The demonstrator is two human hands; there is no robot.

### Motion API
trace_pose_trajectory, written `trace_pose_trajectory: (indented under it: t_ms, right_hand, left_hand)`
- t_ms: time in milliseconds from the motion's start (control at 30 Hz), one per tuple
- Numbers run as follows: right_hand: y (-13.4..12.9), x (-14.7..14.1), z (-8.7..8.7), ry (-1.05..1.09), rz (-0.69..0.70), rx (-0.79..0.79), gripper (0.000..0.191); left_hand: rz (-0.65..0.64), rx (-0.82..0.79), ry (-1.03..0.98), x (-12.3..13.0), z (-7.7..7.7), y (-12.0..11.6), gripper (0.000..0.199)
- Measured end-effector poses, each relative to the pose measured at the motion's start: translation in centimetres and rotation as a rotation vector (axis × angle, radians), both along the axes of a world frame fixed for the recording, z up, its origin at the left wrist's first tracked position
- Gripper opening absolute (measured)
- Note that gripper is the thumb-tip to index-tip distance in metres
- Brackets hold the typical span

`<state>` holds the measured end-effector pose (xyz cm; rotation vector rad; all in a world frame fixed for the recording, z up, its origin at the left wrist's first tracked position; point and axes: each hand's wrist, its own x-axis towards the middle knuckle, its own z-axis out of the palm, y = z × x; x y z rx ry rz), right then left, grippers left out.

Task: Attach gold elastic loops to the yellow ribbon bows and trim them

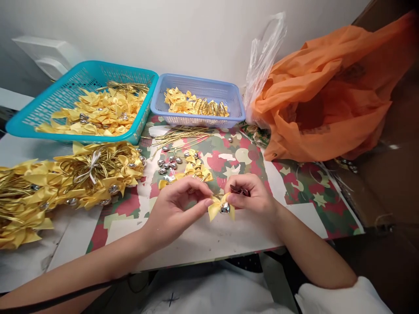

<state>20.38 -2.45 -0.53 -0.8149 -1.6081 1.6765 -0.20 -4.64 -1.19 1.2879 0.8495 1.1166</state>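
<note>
A yellow ribbon bow (214, 211) with a silver bell (224, 208) at its middle hangs between my two hands above the table's front part. My left hand (183, 207) pinches the bow's left side between thumb and fingertips. On the other side, my right hand (253, 196) grips the bow's upper right, its fingers curled, with a small dark tool (240, 190) tucked inside them. Just beyond my hands lie more yellow bows (196, 170), loose silver bells (168, 165) and gold wire ties (183, 137).
A teal basket (140, 120) and a blue basket (199, 120) hold bows and gold ties. Bundled bows (94, 170) lie at left. An orange bag (307, 87) and a clear plastic bag (262, 61) stand at back right. Camouflage-patterned paper (248, 161) covers the table.
</note>
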Motion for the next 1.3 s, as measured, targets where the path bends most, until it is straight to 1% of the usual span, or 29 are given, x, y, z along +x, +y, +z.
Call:
trace_pose_trajectory:
  t_ms: [67,133,200,300,400,500,633,767,833,900,1000,1200,1300]
  right_hand:
    - [0.0,0.1,-0.1,0.012,0.013,0.014,0.032]
    - [-0.1,0.1,-0.2,0.007,0.012,0.046,0.03]
    - [-0.1,0.2,-0.2,-0.019,0.003,0.104,0.029]
    - [0.0,0.4,-0.4,-0.059,-0.01,0.206,0.027]
    - [0.0,0.6,-0.5,-0.073,-0.01,0.287,0.02]
    - [0.0,0.8,-0.7,-0.091,-0.019,0.349,0.012]
    - [-0.1,0.9,-0.7,-0.111,-0.029,0.405,0.007]
    - [-0.1,0.8,-0.5,-0.136,-0.022,0.417,0.007]
    - [-0.1,0.8,-0.5,-0.145,-0.01,0.408,0.008]
    - [-0.2,0.7,-0.4,-0.152,0.005,0.41,0.009]
    - [-0.2,0.6,-0.5,-0.155,0.018,0.435,0.009]
    - [-0.3,0.6,-0.5,-0.113,0.0,0.474,0.014]
    - [-0.3,0.5,-0.5,-0.106,-0.015,0.46,0.014]
  left_hand:
    - [-0.039,0.143,0.077,-0.1,-0.1,0.1,0.01]
    - [-0.069,0.248,0.137,-0.3,-0.2,0.2,0.011]
    - [-0.097,0.317,0.183,-0.5,-0.3,0.4,0.01]
    - [-0.153,0.361,0.23,-0.8,-0.4,0.6,0.009]
    - [-0.193,0.38,0.277,-0.9,-0.4,0.7,0.008]
    - [-0.198,0.388,0.326,-0.9,-0.3,0.6,0.007]
    - [-0.22,0.375,0.409,-0.8,0.3,0.7,0.007]
    - [-0.28,0.323,0.463,-0.7,0.9,0.8,0.01]
    - [-0.321,0.272,0.47,-0.6,1.1,0.8,0.011]
    - [-0.342,0.254,0.464,-0.5,1.1,0.9,0.013]
    - [-0.343,0.28,0.451,-0.5,0.9,0.9,0.014]
    - [-0.32,0.357,0.436,-0.4,0.8,1.1,0.016]
    - [-0.295,0.346,0.424,-0.5,0.7,1.1,0.015]
